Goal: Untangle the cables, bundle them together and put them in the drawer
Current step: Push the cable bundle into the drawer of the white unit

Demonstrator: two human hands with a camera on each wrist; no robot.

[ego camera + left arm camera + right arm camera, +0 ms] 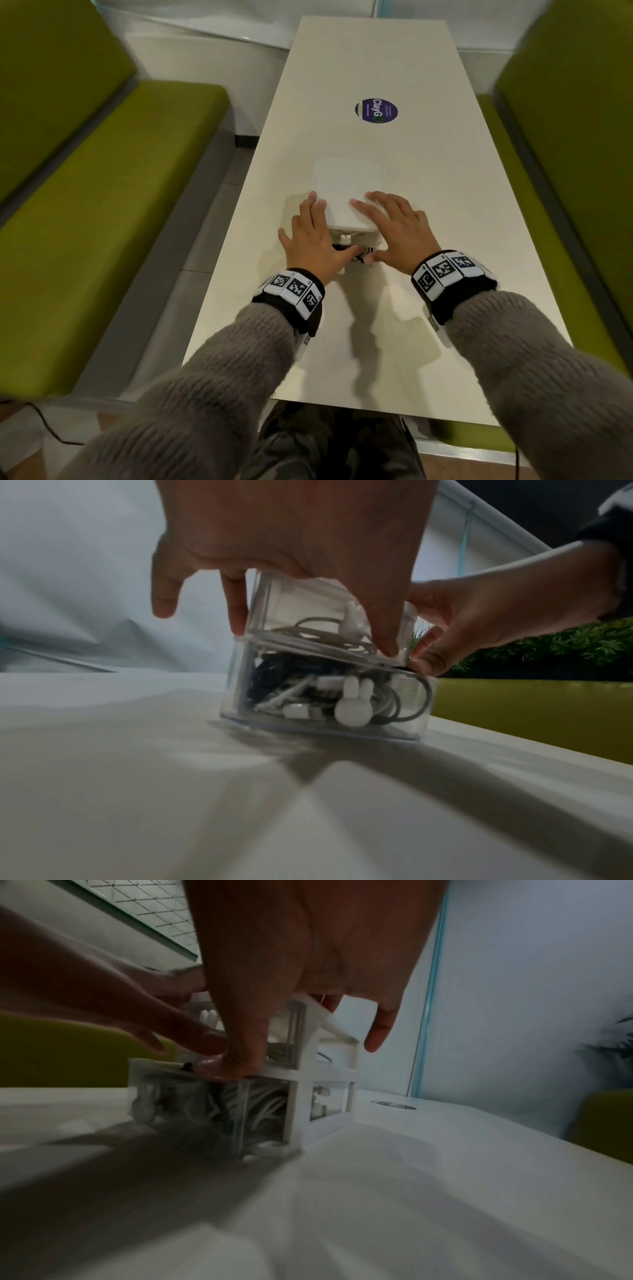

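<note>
Both hands work at a small two-tier drawer unit (349, 192) standing on a long white surface (394, 68) between green benches (102, 192). The left hand (313, 240) lies over the unit's left side, fingers spread and straight down its wall, the thumb reaching in toward the front; the right hand (397, 233) rests flat on the white top, fingers extended, its thumb pressed down at the front edge where the thumbs nearly meet. Neither hand is closed around anything — both are opened out against the plastic. The lower drawer (325, 702) is clear and stands pulled partway out toward the person, and the cables (287, 691) lie inside it: a dark coil and white leads packed together, with white plugs and a white rabbit-shaped clip (352, 704) against the front wall. In the upper drawer (308, 610) a grey cable and a second white clip show through the clear front. From the right wrist the white frame (304, 1085) of the unit is seen, with white cables behind the clear side panel. A round purple sticker (376, 111) sits farther along the surface, well apart from the unit.
</note>
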